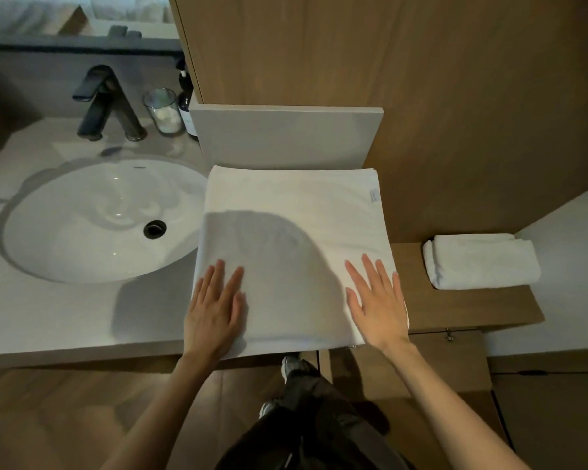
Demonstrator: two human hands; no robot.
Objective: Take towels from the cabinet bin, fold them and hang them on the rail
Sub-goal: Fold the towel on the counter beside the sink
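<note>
as left hand point(214, 310), right hand point(375, 300) press towel point(292, 212)

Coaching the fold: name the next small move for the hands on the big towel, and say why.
Probably grip the near edge and fold it away: the large towel lies flat, and the left hand and right hand rest open near that edge.

This is a bathroom, with a round white sink point(92, 218) set in a pale counter point(48, 317), a dark tap point(99, 100), a soap bottle point(186, 103), a glass point(162, 110) and brown wooden walls point(421, 79).
</note>
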